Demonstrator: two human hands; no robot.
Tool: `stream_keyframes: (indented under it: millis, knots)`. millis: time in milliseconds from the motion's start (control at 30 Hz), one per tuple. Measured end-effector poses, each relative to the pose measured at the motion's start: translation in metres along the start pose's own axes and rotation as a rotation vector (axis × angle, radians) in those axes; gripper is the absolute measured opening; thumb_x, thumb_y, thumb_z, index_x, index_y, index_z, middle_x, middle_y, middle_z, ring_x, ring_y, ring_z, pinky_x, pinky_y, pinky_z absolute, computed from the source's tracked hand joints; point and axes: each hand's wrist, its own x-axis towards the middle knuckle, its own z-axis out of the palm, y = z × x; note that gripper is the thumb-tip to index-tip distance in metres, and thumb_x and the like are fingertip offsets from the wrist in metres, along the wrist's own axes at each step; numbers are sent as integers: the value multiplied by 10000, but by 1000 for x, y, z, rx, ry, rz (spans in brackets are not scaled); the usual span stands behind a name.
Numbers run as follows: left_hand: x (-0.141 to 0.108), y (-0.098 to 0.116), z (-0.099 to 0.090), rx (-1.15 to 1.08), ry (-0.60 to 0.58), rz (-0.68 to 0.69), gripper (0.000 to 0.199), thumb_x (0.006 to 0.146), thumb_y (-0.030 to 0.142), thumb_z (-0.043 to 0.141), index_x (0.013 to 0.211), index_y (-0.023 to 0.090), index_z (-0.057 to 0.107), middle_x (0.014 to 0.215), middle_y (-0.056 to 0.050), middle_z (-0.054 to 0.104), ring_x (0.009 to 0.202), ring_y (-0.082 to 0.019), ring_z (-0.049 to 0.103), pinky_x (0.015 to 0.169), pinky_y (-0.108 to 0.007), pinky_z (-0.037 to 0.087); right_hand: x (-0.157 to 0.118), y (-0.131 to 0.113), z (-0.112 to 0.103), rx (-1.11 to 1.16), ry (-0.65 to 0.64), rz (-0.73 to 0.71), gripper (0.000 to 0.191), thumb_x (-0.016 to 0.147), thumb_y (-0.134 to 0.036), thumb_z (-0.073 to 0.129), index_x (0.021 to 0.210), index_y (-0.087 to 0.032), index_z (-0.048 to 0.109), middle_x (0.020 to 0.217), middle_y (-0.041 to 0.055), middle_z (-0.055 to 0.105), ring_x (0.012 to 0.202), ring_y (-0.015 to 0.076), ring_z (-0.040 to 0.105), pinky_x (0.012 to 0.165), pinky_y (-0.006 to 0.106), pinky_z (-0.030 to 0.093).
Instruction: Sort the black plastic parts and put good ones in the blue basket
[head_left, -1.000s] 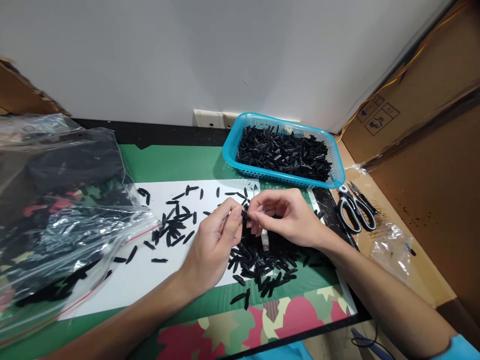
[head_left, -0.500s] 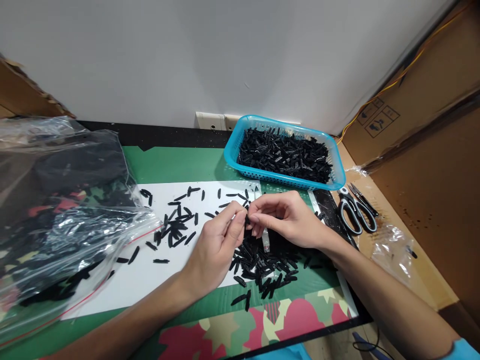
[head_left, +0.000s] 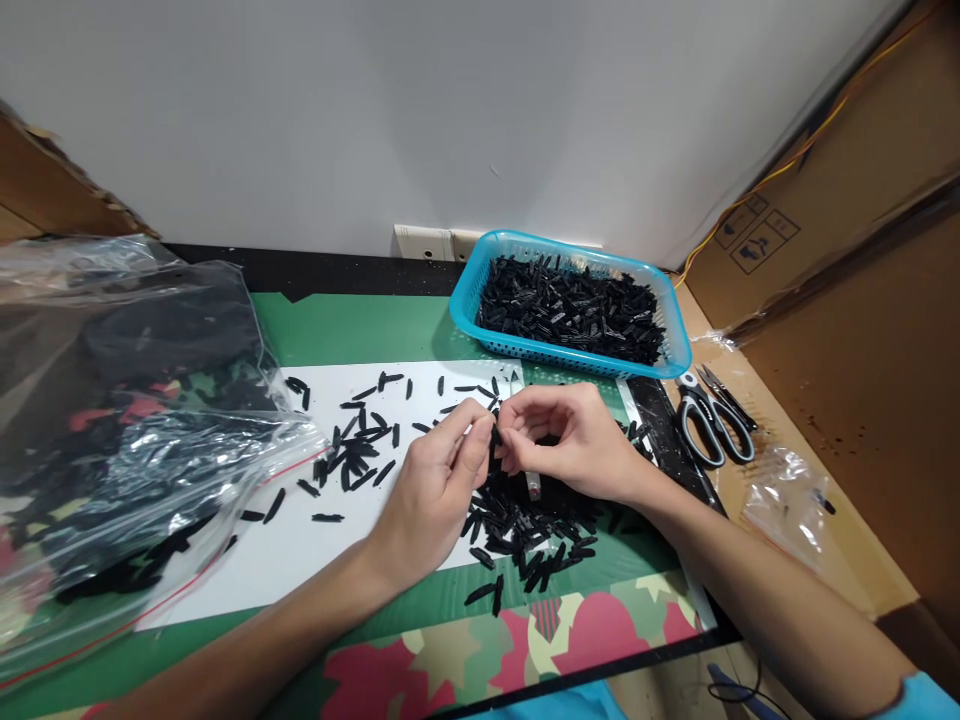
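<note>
Grey-white wall (head_left: 300, 120) behind; bench top covered by a green sheet (head_left: 337, 330) with a white sheet (head_left: 247, 580) over part of it. Left hand (head_left: 427, 490): thumb and forefinger drawn together, seemingly on a small black piece (head_left: 494, 440), mostly hidden by the fingertips. Right hand (head_left: 581, 440): fingers curled, thumb and forefinger tips nearly meeting at the same spot — whether they grip the piece too, cannot tell. Held piece sits above a dark heap (head_left: 517, 520) of similar slim pieces, between the two hands. More loose pieces (head_left: 356, 450) lie scattered on the white sheet, some crossing. Blue perforated basket (head_left: 469, 290) beyond the hands, well filled with like pieces. Large clear bag (head_left: 165, 350) to the left, red line along its closure; scissors (head_left: 697, 410) to the right, near a small crumpled bag (head_left: 787, 495). Handling, judged by eye: very light, short and narrow; probably fairly stiff, though some look matt and might give a little. Smooth faces may slip — best hold is a fingertip pinch near each end, middle left free. Thin sections could bend or snap under a hard squeeze; material not identifiable.
</note>
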Motion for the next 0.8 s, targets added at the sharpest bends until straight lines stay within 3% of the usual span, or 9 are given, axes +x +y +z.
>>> stream_keyframes:
  millis: [267,433,600,700,800]
  knots:
    - [-3,1,-1,-34,26,15,360,1142,436,422,866,222,511,655,72,432,580,-111,394,587,-268,331,3,0,-4,81,36,19,283,833,-365,897,890,-172,697,742,4,726,648,147,734,623,244,587]
    - [-3,2,-1,-66,58,16,358,1144,430,428,864,222,510,647,73,412,570,-108,370,568,-270,308,3,-1,-5,105,39,-25,367,903,-491,837,923,-201,614,774,-4,702,657,140,683,646,275,589]
    - [-2,3,0,-148,85,-16,375,1138,466,433,855,225,481,627,79,388,546,-106,331,543,-268,287,-1,-3,-4,-169,52,-120,294,975,-448,768,895,-203,627,790,-8,674,702,136,666,662,254,546]
    - [-1,3,1,-195,89,-24,384,1126,484,460,843,224,473,630,79,378,542,-102,316,531,-259,280,-3,-1,-4,-326,66,-213,138,1032,-334,687,1091,-210,677,962,27,723,755,139,693,690,260,564]
    - [0,1,1,-244,100,-34,397,1113,501,483,833,219,480,658,71,388,549,-96,317,521,-248,280,-4,4,-6,-457,53,-350,226,999,-296,743,1199,-215,678,1041,48,751,749,145,685,705,281,573]
